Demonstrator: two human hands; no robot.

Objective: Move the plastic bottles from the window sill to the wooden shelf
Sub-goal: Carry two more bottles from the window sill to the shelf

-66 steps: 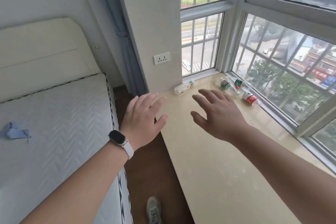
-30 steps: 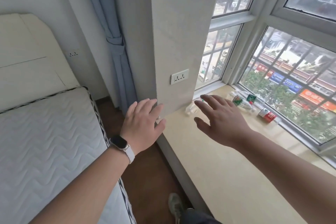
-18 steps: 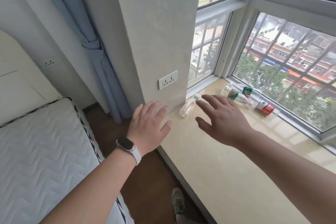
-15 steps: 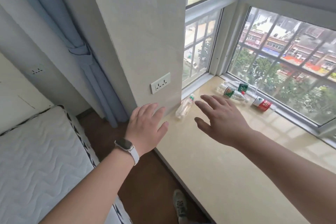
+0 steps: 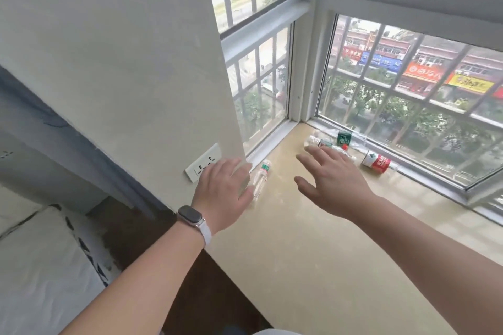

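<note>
Reaching over the sill (image 5: 313, 253), both hands hold nothing — left hand (image 5: 221, 196) flat, fingers straight and together, right hand (image 5: 332, 182) fingers spread wide. On the sill by the window lie, on their sides, a red-label bottle (image 5: 377, 162) and a green-label bottle (image 5: 343, 139), a clear bottle (image 5: 260, 179) just beside the left hand — label writing unreadable.
</note>
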